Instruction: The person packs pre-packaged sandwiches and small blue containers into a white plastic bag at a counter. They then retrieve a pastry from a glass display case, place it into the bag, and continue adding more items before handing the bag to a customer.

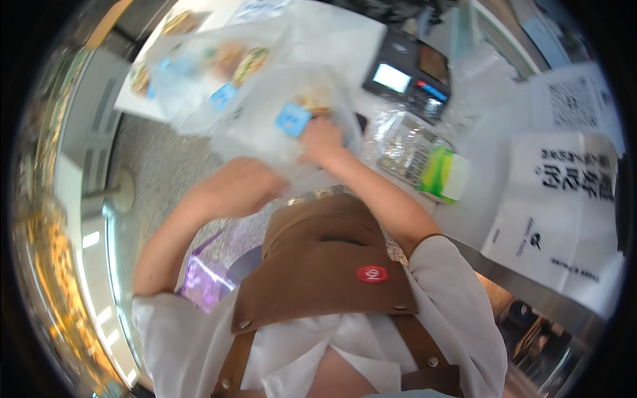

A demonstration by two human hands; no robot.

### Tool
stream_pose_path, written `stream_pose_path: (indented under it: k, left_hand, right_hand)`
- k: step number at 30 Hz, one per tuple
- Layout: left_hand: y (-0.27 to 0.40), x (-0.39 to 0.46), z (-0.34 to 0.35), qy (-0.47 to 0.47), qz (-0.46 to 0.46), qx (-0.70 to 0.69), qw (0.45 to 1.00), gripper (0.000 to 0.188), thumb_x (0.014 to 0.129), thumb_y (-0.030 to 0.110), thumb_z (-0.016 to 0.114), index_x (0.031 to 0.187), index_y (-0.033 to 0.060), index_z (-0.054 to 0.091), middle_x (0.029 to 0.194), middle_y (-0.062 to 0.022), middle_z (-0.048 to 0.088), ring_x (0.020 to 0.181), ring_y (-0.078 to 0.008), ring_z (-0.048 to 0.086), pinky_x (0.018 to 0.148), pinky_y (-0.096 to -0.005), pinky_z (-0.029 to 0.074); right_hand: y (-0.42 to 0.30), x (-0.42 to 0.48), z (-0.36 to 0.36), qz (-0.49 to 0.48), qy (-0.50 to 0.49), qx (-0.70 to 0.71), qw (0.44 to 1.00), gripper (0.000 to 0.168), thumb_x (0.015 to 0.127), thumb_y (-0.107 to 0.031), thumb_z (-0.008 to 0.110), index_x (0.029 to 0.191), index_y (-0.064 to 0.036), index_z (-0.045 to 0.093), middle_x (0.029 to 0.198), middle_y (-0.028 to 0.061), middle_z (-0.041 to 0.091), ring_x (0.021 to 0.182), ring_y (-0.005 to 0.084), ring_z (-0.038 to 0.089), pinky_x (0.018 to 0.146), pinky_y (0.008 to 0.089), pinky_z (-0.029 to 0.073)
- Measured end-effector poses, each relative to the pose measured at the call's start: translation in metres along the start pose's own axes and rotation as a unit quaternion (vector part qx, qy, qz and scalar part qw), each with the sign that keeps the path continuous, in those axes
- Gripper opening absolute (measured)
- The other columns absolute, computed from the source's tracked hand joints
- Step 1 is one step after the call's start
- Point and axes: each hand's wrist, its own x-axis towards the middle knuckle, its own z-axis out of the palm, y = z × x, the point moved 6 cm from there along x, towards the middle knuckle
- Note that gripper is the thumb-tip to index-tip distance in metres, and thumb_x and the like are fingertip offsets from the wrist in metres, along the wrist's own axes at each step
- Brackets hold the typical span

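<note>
My right hand [323, 142] reaches into a translucent plastic bag [249, 127]. Its fingers are on a packaged food item [314, 103] that bears a blue label [293, 119]. Curled at the bag's near edge, my left hand [239, 188] pinches the plastic; motion blur softens its fingertips. Behind is a second translucent bag [186, 107], holding several wrapped foods, among them a filled sandwich-like item [250, 64] and one with a blue label [223, 96].
A dark payment terminal [408, 74] stands right of the bags on the white counter. Nearer lie a plastic-covered calculator [405, 154] and a green-and-white packet [443, 174]. Printed sheets [557, 199] cover the right side. A lit display case [59, 278] runs along the left.
</note>
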Motion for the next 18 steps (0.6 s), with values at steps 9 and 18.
stream_pose_path:
  k: [9,18]
  left_hand:
    - [0.021,-0.011,-0.012,0.133,-0.036,-0.004,0.99,0.012,0.08,0.01,0.068,0.079,0.0015,0.061,0.071,-0.0169,0.059,0.074,-0.0392,0.06,0.066,-0.0469,0.047]
    - [0.035,-0.012,-0.015,0.187,-0.107,0.008,0.976,0.013,0.078,0.003,0.068,0.079,-0.0027,0.056,0.071,-0.017,0.058,0.075,-0.0394,0.059,0.066,-0.0462,0.046]
  right_hand:
    - [0.24,-0.099,-0.064,0.086,0.54,0.363,0.754,0.028,0.087,-0.012,0.065,0.114,-0.006,0.061,0.098,0.01,0.066,0.096,0.0255,0.063,0.085,0.0364,0.048]
    - [0.29,-0.081,0.013,0.209,0.378,0.085,0.898,0.017,0.083,-0.011,0.064,0.099,-0.011,0.059,0.085,0.0086,0.062,0.093,0.03,0.059,0.094,0.0469,0.032]
